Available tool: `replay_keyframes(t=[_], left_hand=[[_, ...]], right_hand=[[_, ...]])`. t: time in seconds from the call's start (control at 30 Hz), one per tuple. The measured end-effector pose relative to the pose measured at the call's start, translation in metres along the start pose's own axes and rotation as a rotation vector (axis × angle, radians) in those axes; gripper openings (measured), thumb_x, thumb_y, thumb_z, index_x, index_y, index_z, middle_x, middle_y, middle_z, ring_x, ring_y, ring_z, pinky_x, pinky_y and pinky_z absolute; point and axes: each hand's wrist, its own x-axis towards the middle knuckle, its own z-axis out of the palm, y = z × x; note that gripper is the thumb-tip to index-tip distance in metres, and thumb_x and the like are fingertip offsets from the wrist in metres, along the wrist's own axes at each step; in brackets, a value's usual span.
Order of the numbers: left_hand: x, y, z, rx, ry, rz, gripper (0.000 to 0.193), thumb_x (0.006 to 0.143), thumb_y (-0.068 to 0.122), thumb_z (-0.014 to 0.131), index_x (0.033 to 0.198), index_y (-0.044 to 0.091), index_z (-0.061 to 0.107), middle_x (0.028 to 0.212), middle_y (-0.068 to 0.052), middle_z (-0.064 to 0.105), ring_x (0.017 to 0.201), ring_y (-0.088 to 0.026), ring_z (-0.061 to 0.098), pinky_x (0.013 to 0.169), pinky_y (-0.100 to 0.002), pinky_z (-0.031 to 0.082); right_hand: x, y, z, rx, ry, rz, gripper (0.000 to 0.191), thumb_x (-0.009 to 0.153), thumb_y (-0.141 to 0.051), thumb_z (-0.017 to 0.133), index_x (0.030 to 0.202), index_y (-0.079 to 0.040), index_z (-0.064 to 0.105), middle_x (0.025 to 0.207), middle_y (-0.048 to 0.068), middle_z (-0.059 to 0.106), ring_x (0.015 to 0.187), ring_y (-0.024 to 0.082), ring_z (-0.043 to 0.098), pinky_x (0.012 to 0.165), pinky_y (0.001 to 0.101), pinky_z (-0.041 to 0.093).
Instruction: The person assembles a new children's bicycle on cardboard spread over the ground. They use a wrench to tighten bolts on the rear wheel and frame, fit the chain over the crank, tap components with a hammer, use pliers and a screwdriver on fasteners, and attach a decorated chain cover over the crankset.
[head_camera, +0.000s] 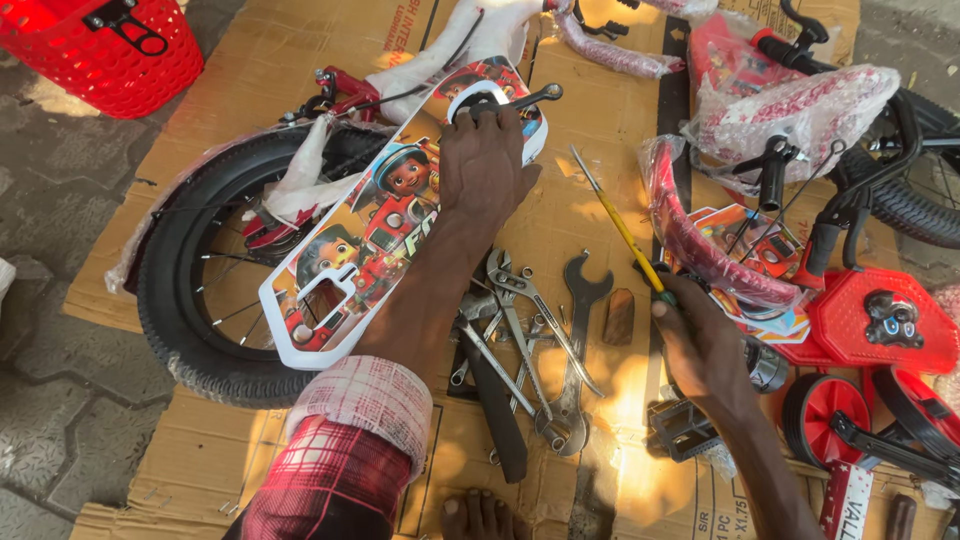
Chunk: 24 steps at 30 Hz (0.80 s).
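Grip: left hand (487, 165) pressed flat on chain guard (400, 215), fingers at crank (520, 100), nothing clasped; right hand (700, 345) closed round yellow screwdriver (618, 228) | head view: guard lies across wheel (215, 290) on cardboard (590, 150), wrenches (530, 340) btwn hands | handling: guard prob. light, thin plastic, glossy, may flex/slip; hold by edges nr cutouts

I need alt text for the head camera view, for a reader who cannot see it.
A person's left hand presses on a white picture-printed chain guard lying over a small bicycle wheel, while the right hand holds a yellow screwdriver. Wrenches and red bicycle parts lie on flattened cardboard.
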Motion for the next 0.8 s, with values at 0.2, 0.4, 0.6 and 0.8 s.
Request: replay_keyframes(t=[0.2, 0.4, 0.6, 0.8], left_hand=[[-0.002, -0.002, 0.005, -0.029, 0.071, 0.018, 0.065, 0.071, 0.051, 0.085, 0.108, 0.003, 0.062, 0.094, -0.011, 0.068, 0.092, -0.03, 0.065, 0.075, -0.044, 0.053], [-0.002, -0.003, 0.008, -0.033, 0.055, 0.007, 0.061, 0.072, 0.052, 0.085, 0.103, 0.004, 0.062, 0.092, -0.011, 0.068, 0.09, -0.03, 0.066, 0.073, -0.044, 0.052], [0.0, -0.002, 0.006, -0.028, 0.027, -0.008, 0.062, 0.07, 0.051, 0.085, 0.104, 0.003, 0.063, 0.092, -0.012, 0.069, 0.09, -0.03, 0.066, 0.074, -0.044, 0.053], [0.002, -0.002, 0.009, -0.042, 0.02, -0.028, 0.064, 0.072, 0.052, 0.085, 0.107, 0.003, 0.063, 0.092, -0.011, 0.069, 0.09, -0.029, 0.066, 0.076, -0.044, 0.052]], right_hand=[[0.009, -0.019, -0.005, -0.133, 0.006, -0.165, 0.039, 0.097, -0.016, 0.063, 0.135, -0.005, 0.063, 0.105, 0.016, 0.068, 0.09, 0.031, 0.069, 0.08, 0.0369, 0.052], [0.013, -0.033, -0.006, -0.201, 0.014, -0.113, 0.039, 0.094, -0.013, 0.066, 0.133, -0.009, 0.066, 0.099, 0.013, 0.067, 0.082, 0.029, 0.067, 0.073, 0.04, 0.052], [0.008, -0.031, 0.002, -0.47, 0.087, -0.161, 0.042, 0.092, -0.015, 0.071, 0.134, -0.014, 0.069, 0.088, 0.009, 0.06, 0.072, 0.026, 0.063, 0.061, 0.0429, 0.049], [0.01, -0.026, 0.006, -0.501, 0.196, -0.25, 0.039, 0.091, -0.014, 0.072, 0.13, -0.018, 0.072, 0.091, 0.006, 0.062, 0.075, 0.025, 0.064, 0.062, 0.0407, 0.05]])
